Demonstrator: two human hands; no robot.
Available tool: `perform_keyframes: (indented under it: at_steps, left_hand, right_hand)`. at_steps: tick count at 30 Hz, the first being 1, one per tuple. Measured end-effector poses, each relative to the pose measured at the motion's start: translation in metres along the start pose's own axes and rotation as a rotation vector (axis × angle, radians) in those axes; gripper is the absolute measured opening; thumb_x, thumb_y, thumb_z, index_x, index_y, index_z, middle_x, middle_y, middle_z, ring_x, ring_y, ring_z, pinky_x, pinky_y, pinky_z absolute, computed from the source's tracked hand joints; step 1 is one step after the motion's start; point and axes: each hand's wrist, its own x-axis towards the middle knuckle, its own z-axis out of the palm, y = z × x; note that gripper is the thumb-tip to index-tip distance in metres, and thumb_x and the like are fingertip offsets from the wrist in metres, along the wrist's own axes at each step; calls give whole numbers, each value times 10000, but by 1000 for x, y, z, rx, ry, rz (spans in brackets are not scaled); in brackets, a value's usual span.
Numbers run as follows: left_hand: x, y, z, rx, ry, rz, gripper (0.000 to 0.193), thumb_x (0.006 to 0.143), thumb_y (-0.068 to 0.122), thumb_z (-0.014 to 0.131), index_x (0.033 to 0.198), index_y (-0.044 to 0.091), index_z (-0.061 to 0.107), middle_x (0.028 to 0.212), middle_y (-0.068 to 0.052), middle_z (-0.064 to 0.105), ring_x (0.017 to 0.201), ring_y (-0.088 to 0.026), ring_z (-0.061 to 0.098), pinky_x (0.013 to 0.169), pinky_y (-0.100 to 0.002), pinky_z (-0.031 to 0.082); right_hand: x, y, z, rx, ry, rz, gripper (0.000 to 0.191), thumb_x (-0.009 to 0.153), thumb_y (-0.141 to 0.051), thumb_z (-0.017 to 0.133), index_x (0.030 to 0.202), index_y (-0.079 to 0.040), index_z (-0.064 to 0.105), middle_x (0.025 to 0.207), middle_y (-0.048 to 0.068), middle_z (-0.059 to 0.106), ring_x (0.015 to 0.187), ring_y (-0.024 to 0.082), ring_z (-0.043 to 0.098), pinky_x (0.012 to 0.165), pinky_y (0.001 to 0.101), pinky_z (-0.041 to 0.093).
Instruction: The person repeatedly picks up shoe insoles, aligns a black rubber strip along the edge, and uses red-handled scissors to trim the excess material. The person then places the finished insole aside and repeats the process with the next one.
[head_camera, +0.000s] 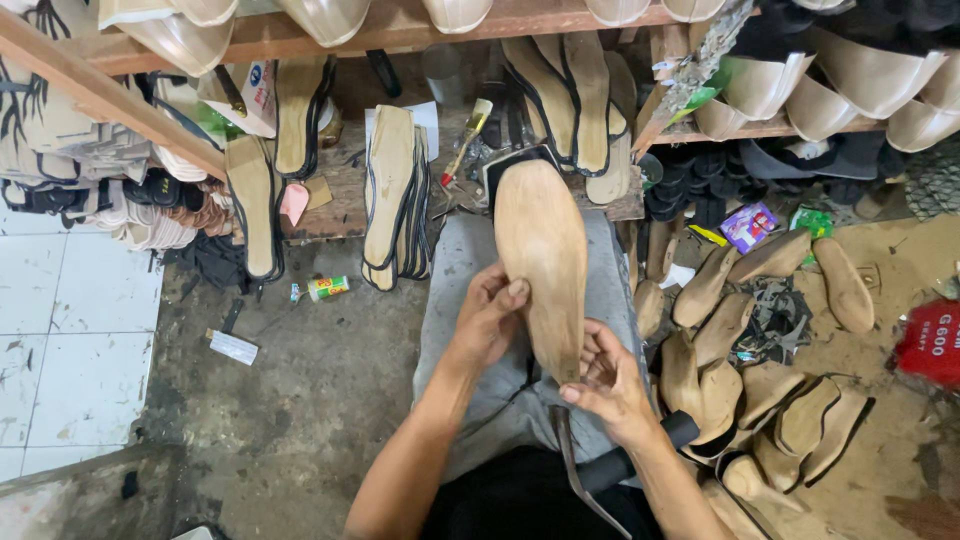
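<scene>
Wooden shoe last (541, 255), underside hidden, heel behind fingers (590, 372)

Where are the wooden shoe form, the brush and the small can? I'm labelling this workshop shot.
wooden shoe form (540, 250), head view, middle of its broad flat face.
brush (467, 140), head view, along its handle.
small can (328, 288), head view, middle of its side.

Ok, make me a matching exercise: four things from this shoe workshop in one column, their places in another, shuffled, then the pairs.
Things:
1. wooden shoe last
2. small can
3. brush
4. pile of wooden lasts

Places:
A. lying on the grey floor left of the knees
B. held in left hand and right hand over the lap
C. on the wooden bench ahead
D. on the floor to the right

Pairs: 1-B, 2-A, 3-C, 4-D
</scene>
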Motion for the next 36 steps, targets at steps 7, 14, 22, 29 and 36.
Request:
perform_keyframes:
  at_steps: [7,14,22,29,36]
  left_hand:
    - [14,24,-3,389,311,212,347,944,80,742,1249,-46,636,1125,-88,730,993,-132,693,891,-294,564]
    - [-4,30,-20,368,460,242,252,947,99,736,1149,-48,707,1022,-74,742,878,-109,680,794,-270,561]
    - [-40,10,-59,299,621,-15,208,882,126,759,1005,-38,727,882,-75,752,721,-123,694,651,-289,568]
    - [-51,-1,-75,244,625,-20,222,900,131,755,1030,-45,724,909,-64,745,754,-111,684,674,-281,554]
    - [-48,1,-75,284,638,-18,241,899,120,755,1066,-51,728,941,-77,753,775,-121,692,701,-284,561]
  right_hand:
    - [-4,14,4,-239,-51,-5,826,727,-155,871,1401,8,423,1298,125,608,1227,222,592,1055,372,467]
    - [15,-4,0,-562,-244,109,373,957,-293,642,1212,-22,626,1141,77,684,1125,171,647,1005,329,494]
    - [167,6,-21,-918,166,-132,217,954,-170,678,1117,-28,699,944,95,729,841,167,683,771,311,543]
    - [287,55,-26,-1454,270,-230,456,772,-63,758,1188,42,603,1303,388,485,1107,534,587,945,530,503]
    - [311,68,-36,-1451,265,-23,532,715,-62,760,1218,-11,595,1293,346,534,1097,490,623,946,513,522]
